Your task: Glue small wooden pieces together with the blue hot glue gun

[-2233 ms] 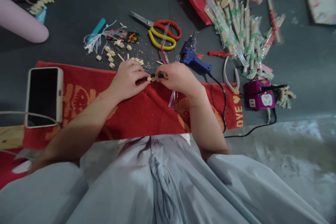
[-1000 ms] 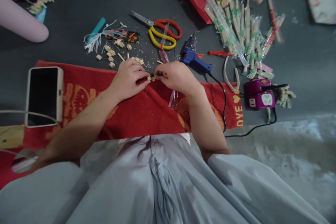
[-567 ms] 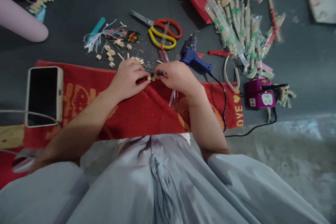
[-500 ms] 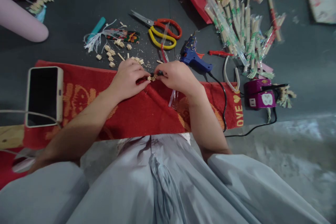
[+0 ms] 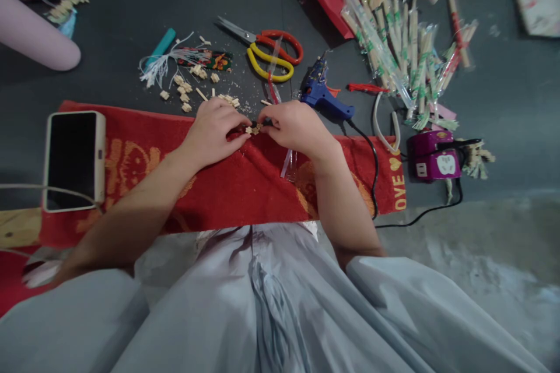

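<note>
Both hands meet at the far edge of the red towel (image 5: 236, 192). The left hand (image 5: 212, 131) and the right hand (image 5: 295, 125) each pinch a small pale piece (image 5: 254, 128) between thumb and fingertips, just above the towel's fold. The fingers cover most of it, so its shape is hard to make out, and a dark bit at the right fingertips cannot be identified. A clear strip (image 5: 286, 164) pokes out from under the right wrist, partly hidden. The one towel lies across the dark table (image 5: 122, 11), its printed letters cut off to "OVE". On its left end rests one phone (image 5: 73, 158), screen dark. Beyond the hands lie one pair of scissors (image 5: 266, 53) with a red and a yellow handle, one blue glue gun (image 5: 322, 94) and one purple socket block (image 5: 433, 157). Pale scraps (image 5: 186, 92), more than ten, are scattered near the left hand; the wrapped sticks (image 5: 402, 46) overlap too much to count
</note>
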Motion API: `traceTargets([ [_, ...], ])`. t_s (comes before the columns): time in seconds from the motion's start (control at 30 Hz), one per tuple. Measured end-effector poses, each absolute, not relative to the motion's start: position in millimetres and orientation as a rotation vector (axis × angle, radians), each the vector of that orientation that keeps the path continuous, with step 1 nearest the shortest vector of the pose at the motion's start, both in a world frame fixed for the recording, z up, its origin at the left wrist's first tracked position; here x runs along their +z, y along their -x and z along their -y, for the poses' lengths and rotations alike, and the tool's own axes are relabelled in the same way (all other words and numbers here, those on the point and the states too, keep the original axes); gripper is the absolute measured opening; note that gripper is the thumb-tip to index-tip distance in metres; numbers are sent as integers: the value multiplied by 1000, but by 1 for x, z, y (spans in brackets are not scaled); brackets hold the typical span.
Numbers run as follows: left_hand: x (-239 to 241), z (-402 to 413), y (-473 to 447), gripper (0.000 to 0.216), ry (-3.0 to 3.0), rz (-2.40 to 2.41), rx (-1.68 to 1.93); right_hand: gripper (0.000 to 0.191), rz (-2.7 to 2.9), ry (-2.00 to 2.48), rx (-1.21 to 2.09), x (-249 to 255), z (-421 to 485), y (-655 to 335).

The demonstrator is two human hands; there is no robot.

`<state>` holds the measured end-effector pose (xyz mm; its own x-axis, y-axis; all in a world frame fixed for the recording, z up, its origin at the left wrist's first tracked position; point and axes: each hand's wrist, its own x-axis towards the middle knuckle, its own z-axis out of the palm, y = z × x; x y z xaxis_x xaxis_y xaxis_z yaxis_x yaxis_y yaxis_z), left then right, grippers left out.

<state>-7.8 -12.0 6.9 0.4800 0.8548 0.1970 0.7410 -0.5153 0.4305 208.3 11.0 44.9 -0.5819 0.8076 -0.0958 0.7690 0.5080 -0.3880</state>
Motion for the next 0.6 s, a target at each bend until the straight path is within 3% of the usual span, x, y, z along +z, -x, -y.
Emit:
traceTargets([
  [0.6, 3, 12, 9, 26, -2476, -1346, 573, 25, 2649, 1366, 602, 43, -13, -212],
])
